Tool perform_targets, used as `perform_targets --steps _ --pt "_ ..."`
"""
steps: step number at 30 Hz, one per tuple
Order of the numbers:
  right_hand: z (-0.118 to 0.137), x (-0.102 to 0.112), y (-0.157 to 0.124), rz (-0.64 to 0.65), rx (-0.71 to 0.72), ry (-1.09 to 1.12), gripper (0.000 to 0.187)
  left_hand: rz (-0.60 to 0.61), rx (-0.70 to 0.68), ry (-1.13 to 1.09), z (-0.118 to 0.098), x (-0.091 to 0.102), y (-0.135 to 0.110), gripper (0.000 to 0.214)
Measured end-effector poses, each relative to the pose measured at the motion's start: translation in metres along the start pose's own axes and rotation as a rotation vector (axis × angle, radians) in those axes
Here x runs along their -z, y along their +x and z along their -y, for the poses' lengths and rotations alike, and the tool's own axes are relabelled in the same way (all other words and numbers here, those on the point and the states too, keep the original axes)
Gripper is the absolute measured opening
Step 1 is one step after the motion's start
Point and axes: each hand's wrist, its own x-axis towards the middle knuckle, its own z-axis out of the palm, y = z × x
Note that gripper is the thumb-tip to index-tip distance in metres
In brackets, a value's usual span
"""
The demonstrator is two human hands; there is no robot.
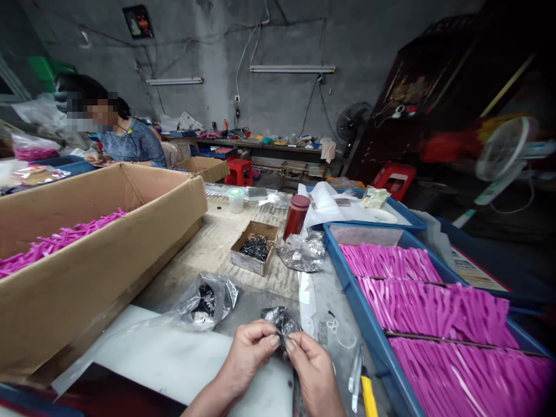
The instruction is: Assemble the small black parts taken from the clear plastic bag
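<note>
My left hand (254,347) and my right hand (311,362) meet low in the middle, thumbs and forefingers pinched close together. Between them is a small, crumpled black plastic bag (281,317), and both sets of fingertips appear closed on its near edge. Whether a smaller part is also in the fingers, I cannot tell. To the left lies an open clear plastic bag (219,298) with small black pieces inside. Farther back, a small cardboard box (249,263) holds many tiny black parts. A silvery clear bag (302,252) of small pieces rests beside it.
A long cardboard box (130,243) with magenta strips (65,237) stands at left. At right, a blue tray (360,313) holds rows of magenta pieces. A yellow-handled tool (368,394), white string (334,327) and dark red canister (297,214) are nearby. Another person (130,142) sits back left.
</note>
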Motion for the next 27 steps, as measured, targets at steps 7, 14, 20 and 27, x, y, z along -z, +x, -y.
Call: perform_targets --steps 7,14,20,27 --pt "0.0035 -0.0010 -0.0003 0.003 0.009 -0.027 0.020 -0.012 -0.112 0.187 -0.0043 0.0013 -0.0003 0.023" --pt "0.0055 0.0020 0.0025 0.062 -0.028 -0.044 0.020 -0.001 -0.185 0.263 -0.0055 0.0024 -0.0010 0.020" --pt "0.0043 0.0044 0.0043 0.097 -0.050 -0.015 0.021 -0.008 -0.181 0.244 -0.0048 0.0026 0.0007 0.020" --pt "0.0040 0.0032 0.0044 0.047 -0.020 -0.033 0.022 0.017 -0.183 0.273 -0.0053 0.0025 0.0001 0.018"
